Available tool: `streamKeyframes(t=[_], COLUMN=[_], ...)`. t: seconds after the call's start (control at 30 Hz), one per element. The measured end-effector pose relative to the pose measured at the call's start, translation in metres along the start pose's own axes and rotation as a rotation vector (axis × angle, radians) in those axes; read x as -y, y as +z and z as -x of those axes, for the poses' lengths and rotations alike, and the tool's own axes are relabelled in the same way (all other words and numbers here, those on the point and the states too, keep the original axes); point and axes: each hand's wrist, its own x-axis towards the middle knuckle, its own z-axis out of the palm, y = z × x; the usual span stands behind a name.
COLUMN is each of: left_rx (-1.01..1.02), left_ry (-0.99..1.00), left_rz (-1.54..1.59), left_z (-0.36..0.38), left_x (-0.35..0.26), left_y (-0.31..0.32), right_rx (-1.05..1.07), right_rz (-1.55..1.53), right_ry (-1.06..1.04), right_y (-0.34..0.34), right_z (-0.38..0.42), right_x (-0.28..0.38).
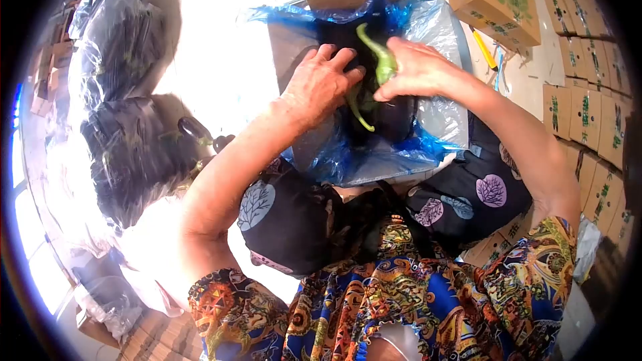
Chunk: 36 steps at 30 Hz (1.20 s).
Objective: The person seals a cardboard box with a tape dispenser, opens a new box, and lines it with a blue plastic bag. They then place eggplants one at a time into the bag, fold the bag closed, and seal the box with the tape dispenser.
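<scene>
Between my knees stands a carton lined with blue plastic film (438, 60), with dark purple eggplants (394, 117) lying in it. My right hand (418, 70) is closed round the top end of an eggplant whose green cap and curved stem (382, 53) show beside my thumb and fingers. My left hand (321, 83) is inside the carton on the left, fingers bent down over a dark eggplant. A second green stem (361, 113) shows between the hands. The undersides of both hands and the lower eggplants are hidden.
Plastic-wrapped bundles of eggplants (127, 47) lie along the left, with a loose eggplant (194, 128) beside them. A closed printed carton (495, 0) stands at the upper right, near a yellow cutter (484, 49). Stacked cartons (585, 113) line the right side.
</scene>
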Motion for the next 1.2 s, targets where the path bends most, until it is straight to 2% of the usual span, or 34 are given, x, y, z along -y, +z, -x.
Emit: streamKeyframes(t=[0.07, 0.17, 0.2, 0.23, 0.3, 0.37, 0.43, 0.5, 0.57, 0.6, 0.7, 0.77, 0.83, 0.87, 0.97, 1.0, 1.13, 1.2], left_rx=[-0.069, -0.045, -0.026, -0.008, -0.043, -0.047, -0.021, -0.045, -0.080, -0.067, -0.063, -0.106, -0.134, -0.148, -0.037, -0.115, 0.020, -0.147], left_ry=[0.019, 0.032, 0.037, 0.043, 0.050, 0.047, 0.032, 0.039, 0.060, 0.062, 0.092, 0.137, 0.100, 0.078, 0.007, 0.030, -0.013, 0.042], left_rz=[0.004, 0.074, 0.073, 0.069, 0.073, 0.080, 0.089, 0.153, 0.226, 0.212, 0.200, 0.224, 0.218, 0.216, 0.237, 0.157, 0.205, 0.405], left_z=[0.007, 0.009, 0.009, 0.009, 0.009, 0.011, 0.013, 0.016, 0.020, 0.020, 0.017, 0.012, 0.007, 0.005, -0.002, -0.003, -0.011, -0.001], left_x=[0.003, 0.005, 0.004, 0.004, 0.007, 0.008, 0.006, 0.010, 0.012, 0.010, 0.004, 0.006, 0.001, 0.000, -0.001, -0.005, -0.007, 0.005], left_y=[0.008, 0.000, -0.003, -0.004, 0.009, 0.010, 0.005, 0.008, 0.010, 0.009, 0.009, 0.012, 0.010, 0.008, 0.008, 0.021, 0.005, 0.006], right_rx=[0.059, -0.152, -0.270, -0.464, -0.754, -0.835, -0.646, -0.441, -0.187, -0.160, -0.162, -0.225, -0.265, -0.352, -0.420, -0.382, -0.192, -0.338], right_rz=[-0.152, -0.154, -0.195, -0.152, 0.046, 0.292, 0.641, 0.845, 0.780, 0.699, 0.502, 0.445, 0.368, 0.312, 0.350, 0.334, 0.309, 0.188], right_ry=[0.013, 0.012, -0.105, -0.322, -0.613, -0.877, -0.864, -0.803, -0.674, -0.688, -0.656, -0.621, -0.567, -0.542, -0.511, -0.492, -0.380, -0.414], right_y=[-0.015, -0.040, -0.044, -0.041, -0.035, -0.020, -0.005, 0.020, 0.042, 0.045, 0.042, 0.038, 0.032, 0.034, 0.035, 0.035, 0.015, 0.014], right_z=[0.029, 0.081, 0.095, 0.105, 0.105, 0.082, 0.072, 0.052, 0.042, 0.043, 0.045, 0.040, 0.037, 0.033, 0.021, 0.019, 0.014, 0.020], right_x=[0.001, 0.021, 0.024, 0.021, 0.024, 0.011, 0.005, -0.013, -0.024, -0.026, -0.017, -0.014, -0.010, -0.012, -0.023, -0.025, -0.018, -0.021])
